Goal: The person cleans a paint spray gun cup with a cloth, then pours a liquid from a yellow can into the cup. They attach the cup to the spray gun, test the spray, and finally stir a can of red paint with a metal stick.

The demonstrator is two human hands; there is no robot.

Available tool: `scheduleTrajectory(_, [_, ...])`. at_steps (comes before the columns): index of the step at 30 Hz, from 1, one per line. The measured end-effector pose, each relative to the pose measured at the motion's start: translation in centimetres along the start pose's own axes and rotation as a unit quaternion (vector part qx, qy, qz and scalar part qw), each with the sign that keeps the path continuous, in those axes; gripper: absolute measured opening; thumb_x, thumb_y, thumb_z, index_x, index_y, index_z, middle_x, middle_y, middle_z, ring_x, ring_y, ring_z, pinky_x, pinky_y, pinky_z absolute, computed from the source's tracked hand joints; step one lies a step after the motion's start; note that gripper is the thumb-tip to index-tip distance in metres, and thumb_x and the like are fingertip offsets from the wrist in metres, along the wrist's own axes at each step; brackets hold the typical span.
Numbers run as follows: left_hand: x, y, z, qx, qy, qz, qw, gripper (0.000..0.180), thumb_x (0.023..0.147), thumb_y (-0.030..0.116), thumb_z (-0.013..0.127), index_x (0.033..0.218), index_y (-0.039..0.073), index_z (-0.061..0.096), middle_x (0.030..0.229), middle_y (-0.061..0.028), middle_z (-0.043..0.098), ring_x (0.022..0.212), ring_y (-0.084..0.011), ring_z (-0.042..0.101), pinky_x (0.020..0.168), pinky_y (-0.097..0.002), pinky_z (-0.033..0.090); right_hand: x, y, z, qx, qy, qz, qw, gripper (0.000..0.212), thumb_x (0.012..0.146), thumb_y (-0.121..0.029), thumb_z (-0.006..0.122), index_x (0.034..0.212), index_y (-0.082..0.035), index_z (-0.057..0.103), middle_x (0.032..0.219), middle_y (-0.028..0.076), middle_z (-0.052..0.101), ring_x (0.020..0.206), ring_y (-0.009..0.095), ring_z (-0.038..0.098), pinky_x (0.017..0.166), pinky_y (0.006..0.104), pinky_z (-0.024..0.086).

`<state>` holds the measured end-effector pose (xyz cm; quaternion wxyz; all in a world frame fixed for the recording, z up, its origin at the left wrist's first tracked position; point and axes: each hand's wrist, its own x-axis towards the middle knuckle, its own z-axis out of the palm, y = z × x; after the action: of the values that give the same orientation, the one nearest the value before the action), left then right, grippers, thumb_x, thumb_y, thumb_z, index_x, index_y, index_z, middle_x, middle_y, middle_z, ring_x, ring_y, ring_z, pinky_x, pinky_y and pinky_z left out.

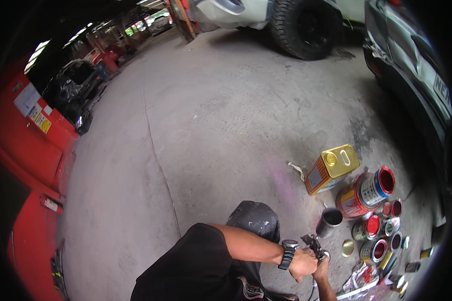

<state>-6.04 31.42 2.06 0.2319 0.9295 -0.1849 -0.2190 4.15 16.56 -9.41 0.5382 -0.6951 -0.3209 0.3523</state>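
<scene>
Low at the lower right, a dark spray gun (312, 244) is between my hands, with a thin hose running down from it. My right hand (322, 270) is closed round the gun's handle. My left hand (303, 264) reaches across from the left, its fingers curled against the back of the gun and partly hidden. A black watch (288, 255) is on my left wrist. Just beyond the gun stands a grey metal cup (330, 221), its mouth facing up. A round gold lid (347, 248) lies on the floor to the right.
A gold rectangular tin (332, 169) stands beyond the cup. Several paint cans, including a large red-rimmed one (378, 184), crowd the right. A stained rag (362, 275) lies nearer. Damaged vehicle (412, 60) at right, large tyre (306, 31) ahead, red panels (30, 145) left. A line (155, 153) crosses the concrete.
</scene>
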Motion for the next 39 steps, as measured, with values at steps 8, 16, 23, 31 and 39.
scheduleTrajectory(8, [-0.1, 0.0, -1.2, -0.015, 0.012, -0.019, 1.000, 0.055, 0.062, 0.036, 0.088, 0.092, -0.007, 0.071, 0.095, -0.0233, 0.072, 0.097, -0.0378, 0.070, 0.090, -0.0469, 0.053, 1.6, 0.7, -1.2, 0.120, 0.019, 0.197, 0.973, 0.032, 0.099, -0.037, 0.069, 0.105, -0.005, 0.066, 0.098, 0.006, 0.070, 0.083, 0.017, 0.066, 0.069, 0.0349, 0.054])
scheduleTrajectory(16, [0.4, 0.0, -0.2, -0.009, 0.065, 0.010, 0.998, 0.054, 0.062, 0.038, 0.090, 0.089, -0.004, 0.071, 0.093, -0.0207, 0.072, 0.095, -0.0382, 0.070, 0.089, -0.0475, 0.053, 1.3, -2.7, -0.6, 0.329, 0.028, 0.245, 0.911, 0.022, 0.100, -0.031, 0.067, 0.110, -0.012, 0.060, 0.097, 0.004, 0.066, 0.086, 0.019, 0.065, 0.072, 0.0364, 0.055])
scheduleTrajectory(23, [0.1, 0.5, -0.3, -0.010, 0.062, 0.008, 0.998, 0.056, 0.062, 0.039, 0.090, 0.092, -0.005, 0.072, 0.093, -0.0203, 0.072, 0.094, -0.0376, 0.070, 0.088, -0.0487, 0.053, 0.4, -0.9, 0.0, 0.321, 0.070, 0.229, 0.916, 0.022, 0.101, -0.030, 0.067, 0.109, -0.010, 0.063, 0.092, 0.004, 0.066, 0.082, 0.019, 0.065, 0.070, 0.0364, 0.055])
scheduleTrajectory(31, [-0.3, 0.7, -0.2, 0.010, 0.128, 0.033, 0.991, 0.054, 0.059, 0.040, 0.089, 0.082, -0.006, 0.073, 0.085, -0.0214, 0.072, 0.090, -0.0383, 0.070, 0.085, -0.0481, 0.053, 0.1, 3.3, -0.5, 0.359, 0.031, 0.259, 0.896, 0.016, 0.101, -0.021, 0.067, 0.109, -0.007, 0.063, 0.093, 0.005, 0.068, 0.082, 0.018, 0.067, 0.070, 0.0356, 0.056])
scheduleTrajectory(39, [0.1, 0.8, -0.4, 0.022, 0.107, 0.021, 0.994, 0.053, 0.060, 0.040, 0.088, 0.084, -0.006, 0.073, 0.085, -0.0218, 0.071, 0.090, -0.0384, 0.070, 0.084, -0.0484, 0.052, -0.5, 2.1, -0.9, 0.325, 0.002, 0.245, 0.914, 0.015, 0.101, -0.018, 0.066, 0.107, -0.006, 0.063, 0.093, 0.004, 0.069, 0.080, 0.015, 0.067, 0.067, 0.0331, 0.055])
